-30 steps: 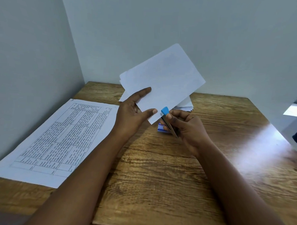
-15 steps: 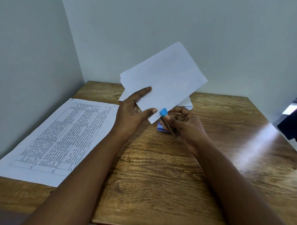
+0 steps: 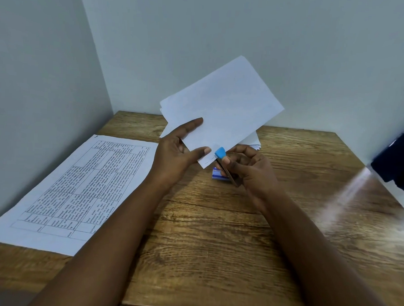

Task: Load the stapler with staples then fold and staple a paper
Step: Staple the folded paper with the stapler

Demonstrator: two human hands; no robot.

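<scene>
A folded white paper (image 3: 224, 107) is held up above the table, tilted toward the back right. My left hand (image 3: 178, 151) grips its lower left edge between thumb and fingers. My right hand (image 3: 249, 168) holds a small stapler (image 3: 222, 158) with a blue cap and metal body, its head at the paper's lower corner. Two staples show in that corner beside the stapler head. A small blue-and-white staple box (image 3: 218, 175) lies on the table just under the stapler, partly hidden by it.
A printed sheet with a table (image 3: 74, 191) lies flat at the left on the wooden table (image 3: 216, 234). A stack of white papers (image 3: 252, 140) sits at the back behind the held paper. Walls close the left and back. A dark-clothed person (image 3: 397, 161) stands at the right edge.
The stapler head has shifted slightly along the paper's lower corner. The dark-clothed person at the right edge has come further into view.
</scene>
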